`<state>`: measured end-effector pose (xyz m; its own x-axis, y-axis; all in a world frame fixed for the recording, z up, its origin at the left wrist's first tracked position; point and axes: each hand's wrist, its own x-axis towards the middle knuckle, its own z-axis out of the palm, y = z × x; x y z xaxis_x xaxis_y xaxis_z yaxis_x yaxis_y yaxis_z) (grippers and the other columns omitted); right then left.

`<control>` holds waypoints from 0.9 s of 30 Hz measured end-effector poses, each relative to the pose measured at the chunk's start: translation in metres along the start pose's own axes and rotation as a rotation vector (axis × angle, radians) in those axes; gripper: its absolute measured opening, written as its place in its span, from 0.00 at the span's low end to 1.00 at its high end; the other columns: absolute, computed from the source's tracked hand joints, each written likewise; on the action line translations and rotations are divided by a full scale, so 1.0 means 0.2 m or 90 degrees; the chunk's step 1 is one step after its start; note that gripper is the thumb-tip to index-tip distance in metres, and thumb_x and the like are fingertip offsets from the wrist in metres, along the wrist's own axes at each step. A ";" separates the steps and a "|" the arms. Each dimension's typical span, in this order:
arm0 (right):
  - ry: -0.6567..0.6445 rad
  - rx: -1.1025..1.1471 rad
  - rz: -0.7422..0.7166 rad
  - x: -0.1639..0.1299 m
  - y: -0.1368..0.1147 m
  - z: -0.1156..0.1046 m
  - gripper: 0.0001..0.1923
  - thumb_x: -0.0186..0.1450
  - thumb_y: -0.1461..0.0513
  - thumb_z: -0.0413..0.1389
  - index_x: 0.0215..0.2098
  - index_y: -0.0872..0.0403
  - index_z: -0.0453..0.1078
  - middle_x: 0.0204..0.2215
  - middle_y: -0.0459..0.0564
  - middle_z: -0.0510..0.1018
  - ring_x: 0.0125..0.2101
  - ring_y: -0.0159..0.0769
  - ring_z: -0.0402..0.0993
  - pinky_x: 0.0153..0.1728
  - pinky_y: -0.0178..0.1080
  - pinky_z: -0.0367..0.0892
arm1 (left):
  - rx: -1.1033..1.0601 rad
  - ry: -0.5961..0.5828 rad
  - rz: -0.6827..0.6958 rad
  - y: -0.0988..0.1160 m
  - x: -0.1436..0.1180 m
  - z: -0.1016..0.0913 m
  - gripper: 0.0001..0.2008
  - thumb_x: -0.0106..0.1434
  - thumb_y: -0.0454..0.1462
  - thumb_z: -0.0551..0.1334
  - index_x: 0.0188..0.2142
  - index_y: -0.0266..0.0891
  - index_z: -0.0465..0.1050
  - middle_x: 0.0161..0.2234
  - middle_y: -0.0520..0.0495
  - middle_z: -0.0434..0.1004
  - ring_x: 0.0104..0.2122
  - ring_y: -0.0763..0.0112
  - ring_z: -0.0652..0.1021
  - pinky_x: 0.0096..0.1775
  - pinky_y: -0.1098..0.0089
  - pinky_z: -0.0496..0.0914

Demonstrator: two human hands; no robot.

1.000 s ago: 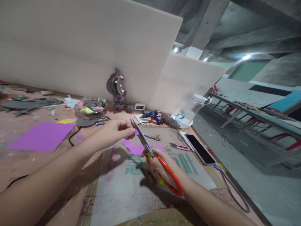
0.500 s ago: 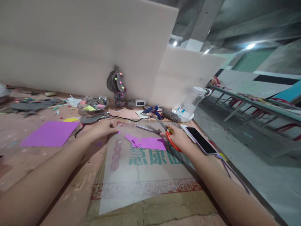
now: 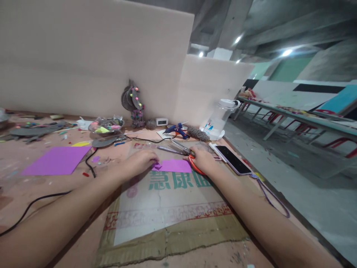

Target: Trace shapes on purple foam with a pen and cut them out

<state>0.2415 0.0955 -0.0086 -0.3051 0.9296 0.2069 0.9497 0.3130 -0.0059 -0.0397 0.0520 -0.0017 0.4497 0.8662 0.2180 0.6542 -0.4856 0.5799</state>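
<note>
"One bright purple strip [image 3: 176, 166]! Where is it?"
"Flat on the printed sheet [image 3: 150, 214], by the left grip [image 3: 145, 160]. I can't tell if that's pinching."
"And the right grip [image 3: 205, 159]?"
"Holding scissors [image 3: 196, 168] with a red handle."

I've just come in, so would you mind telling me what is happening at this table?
A person is working with purple sheet material. The left hand is at the left end of a small purple piece; whether it pinches anything is hard to see. The right hand is on the red-orange handle of the scissors, just right of that piece. A larger purple sheet lies to the left, and a blue glue gun lies farther back.
</note>
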 end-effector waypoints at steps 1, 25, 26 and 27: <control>0.001 -0.001 -0.001 0.00 0.00 0.00 0.26 0.66 0.44 0.52 0.50 0.54 0.70 0.41 0.59 0.80 0.43 0.50 0.76 0.37 0.40 0.63 | -0.005 0.028 -0.013 0.03 0.00 -0.01 0.11 0.64 0.35 0.57 0.38 0.41 0.80 0.41 0.43 0.82 0.43 0.60 0.79 0.50 0.60 0.70; -0.004 -0.012 -0.004 0.01 0.01 0.02 0.26 0.65 0.44 0.54 0.50 0.54 0.70 0.40 0.59 0.80 0.42 0.51 0.76 0.35 0.39 0.62 | 0.181 -0.096 0.027 -0.12 -0.02 -0.09 0.07 0.59 0.39 0.62 0.33 0.39 0.76 0.36 0.43 0.77 0.39 0.61 0.75 0.44 0.64 0.67; -0.003 -0.012 -0.004 0.01 0.01 0.02 0.26 0.65 0.44 0.54 0.50 0.54 0.70 0.40 0.59 0.81 0.42 0.51 0.76 0.35 0.39 0.62 | 0.180 -0.096 0.026 -0.12 -0.02 -0.09 0.06 0.58 0.39 0.62 0.31 0.39 0.75 0.36 0.44 0.77 0.38 0.61 0.75 0.43 0.65 0.67; -0.002 -0.012 -0.005 0.01 0.01 0.02 0.26 0.65 0.44 0.54 0.50 0.54 0.70 0.40 0.58 0.81 0.42 0.51 0.76 0.35 0.39 0.62 | 0.177 -0.096 0.023 -0.12 -0.02 -0.09 0.05 0.58 0.38 0.62 0.31 0.39 0.74 0.36 0.44 0.76 0.38 0.62 0.74 0.43 0.65 0.66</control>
<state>0.2430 0.0998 -0.0121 -0.3120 0.9281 0.2033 0.9487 0.3158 0.0147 -0.0681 0.0633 -0.0027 0.5478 0.8301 0.1039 0.7673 -0.5480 0.3330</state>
